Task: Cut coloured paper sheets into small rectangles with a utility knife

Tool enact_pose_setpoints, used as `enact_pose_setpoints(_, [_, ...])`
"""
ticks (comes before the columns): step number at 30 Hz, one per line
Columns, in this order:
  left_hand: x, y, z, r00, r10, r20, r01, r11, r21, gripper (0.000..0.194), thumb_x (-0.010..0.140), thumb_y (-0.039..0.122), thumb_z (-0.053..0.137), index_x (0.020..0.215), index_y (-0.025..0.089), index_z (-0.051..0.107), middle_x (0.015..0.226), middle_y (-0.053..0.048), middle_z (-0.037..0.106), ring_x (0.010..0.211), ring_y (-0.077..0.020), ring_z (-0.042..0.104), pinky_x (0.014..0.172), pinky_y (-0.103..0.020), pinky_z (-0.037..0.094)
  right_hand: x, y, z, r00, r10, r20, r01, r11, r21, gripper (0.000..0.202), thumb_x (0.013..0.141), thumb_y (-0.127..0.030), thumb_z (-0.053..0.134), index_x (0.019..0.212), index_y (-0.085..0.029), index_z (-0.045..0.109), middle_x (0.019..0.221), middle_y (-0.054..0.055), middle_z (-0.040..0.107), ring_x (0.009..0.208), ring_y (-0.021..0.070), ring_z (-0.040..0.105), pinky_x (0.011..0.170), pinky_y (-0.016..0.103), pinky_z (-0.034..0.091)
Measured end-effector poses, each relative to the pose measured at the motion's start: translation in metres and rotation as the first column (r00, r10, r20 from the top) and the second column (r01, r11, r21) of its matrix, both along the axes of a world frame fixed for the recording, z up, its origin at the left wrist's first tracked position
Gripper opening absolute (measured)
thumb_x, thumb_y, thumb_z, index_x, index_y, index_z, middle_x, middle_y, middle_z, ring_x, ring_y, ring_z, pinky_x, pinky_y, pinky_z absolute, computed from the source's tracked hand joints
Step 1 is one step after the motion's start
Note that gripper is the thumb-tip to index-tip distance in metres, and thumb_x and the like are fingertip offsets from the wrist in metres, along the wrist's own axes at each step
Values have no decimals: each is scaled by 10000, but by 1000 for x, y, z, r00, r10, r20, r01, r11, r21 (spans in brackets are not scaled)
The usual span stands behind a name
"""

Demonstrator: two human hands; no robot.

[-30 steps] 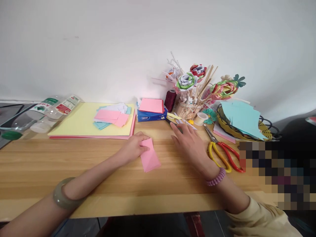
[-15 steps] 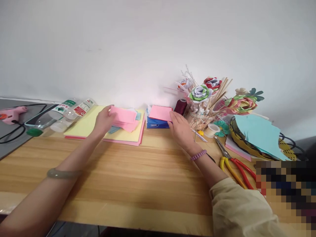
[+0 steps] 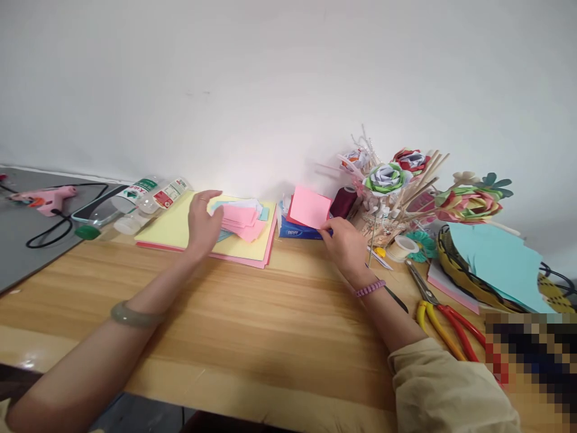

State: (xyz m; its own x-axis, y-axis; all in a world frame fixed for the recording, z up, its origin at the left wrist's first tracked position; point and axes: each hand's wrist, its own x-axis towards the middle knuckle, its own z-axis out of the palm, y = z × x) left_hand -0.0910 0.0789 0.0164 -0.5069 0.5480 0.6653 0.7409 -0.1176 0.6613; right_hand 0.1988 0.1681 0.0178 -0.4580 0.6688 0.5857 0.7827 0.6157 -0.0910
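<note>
My right hand [image 3: 345, 245] pinches a pink paper piece [image 3: 310, 206] by its lower right corner. That piece is tilted above a red piece of paper [image 3: 295, 218] on the blue tissue box [image 3: 295, 231]. My left hand [image 3: 205, 224] is open, thumb and fingers apart, just left of a small pile of pink paper pieces [image 3: 246, 224]. Light blue and white scraps [image 3: 247, 205] show around the pile. Beneath them lie large yellow sheets [image 3: 169, 225] with pink and red ones below.
Two plastic bottles [image 3: 155, 198], a phone [image 3: 94, 204] and a pink glue gun [image 3: 49, 198] are at left. On the right stand paper flowers [image 3: 386, 179] and sticks, a maroon thread spool [image 3: 344, 201], red-and-yellow-handled scissors [image 3: 433, 300], and a basket [image 3: 451, 264] with turquoise paper [image 3: 493, 258].
My left hand has let go of the pink pieces, which now rest on the pile, and its fingers have spread. My right hand has lifted and turned the top pink piece on the box.
</note>
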Motion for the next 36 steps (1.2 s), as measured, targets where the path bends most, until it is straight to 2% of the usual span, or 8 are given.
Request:
enact_pose_setpoints(3, [29, -10, 5, 975, -143, -173, 147, 989, 8, 228, 820, 180, 505, 1021, 209, 606, 1128, -59, 582, 1121, -201, 520, 1002, -371, 397, -1, -4, 9, 997, 53, -64, -52, 998, 25, 179, 899, -302, 521, 816, -178, 618, 877, 41, 655, 860, 168, 603, 735, 309, 482])
enact_pose_setpoints(7, [65, -23, 10, 828, -324, -458, 367, 930, 4, 285, 884, 162, 450, 1150, 200, 542, 1185, -90, 560, 1190, -217, 474, 1017, -419, 384, -1, -17, 20, 980, 159, -118, -146, 983, 112, 214, 927, -271, 454, 837, -169, 619, 924, 87, 670, 918, 182, 589, 787, 312, 466])
enact_pose_setpoints(11, [92, -41, 16, 723, -402, -562, 426, 900, -95, 374, 888, 242, 513, 1255, 178, 481, 1316, -136, 502, 1256, -258, 422, 1031, -456, 373, 11, -53, 25, 931, 365, -8, -359, 919, 161, 188, 926, -222, 440, 898, -179, 621, 974, 81, 676, 945, 164, 591, 817, 305, 466])
enact_pose_setpoints(16, [114, -81, 10, 503, -594, -628, 573, 773, -272, 222, 904, 117, 449, 919, 192, 658, 892, -34, 712, 873, -183, 623, 785, -313, 520, 44, -118, 24, 804, 569, 174, -588, 805, 79, 210, 920, -138, 406, 936, -165, 614, 912, 49, 700, 927, 153, 628, 825, 292, 493])
enact_pose_setpoints(20, [126, -112, -1, 440, -750, -494, 661, 643, -387, 227, 908, 115, 446, 864, 173, 662, 791, -30, 711, 717, -152, 637, 665, -263, 515, 61, -154, 17, 812, 580, 62, -573, 813, -100, 199, 923, -136, 399, 959, -156, 594, 882, 55, 694, 868, 149, 639, 750, 279, 522])
enact_pose_setpoints(24, [130, -126, -4, 483, -865, -139, 739, 487, -465, 214, 919, 188, 474, 830, 186, 669, 744, -18, 698, 682, -142, 627, 648, -248, 487, 69, -170, 6, 893, 437, -106, -447, 840, -307, 149, 914, -191, 461, 887, -195, 608, 854, 40, 682, 792, 140, 628, 671, 257, 517])
enact_pose_setpoints(27, [129, -127, -1, 570, -814, 114, 738, 446, -506, 188, 887, 239, 524, 779, 196, 671, 695, -8, 668, 660, -144, 601, 619, -239, 457, 72, -175, -1, 933, 303, -192, -358, 823, -441, 158, 912, -206, 465, 853, -211, 611, 835, 21, 676, 772, 133, 623, 661, 245, 503])
enact_pose_setpoints(36, [129, -117, -1, 696, -545, 468, 700, 369, -611, 339, 820, 342, 497, 519, 188, 490, 530, 44, 518, 509, -121, 469, 484, -219, 341, 65, -181, -15, 955, -112, -276, -105, 741, -663, 181, 882, -365, 466, 823, -233, 574, 702, -15, 680, 601, 139, 640, 536, 233, 478])
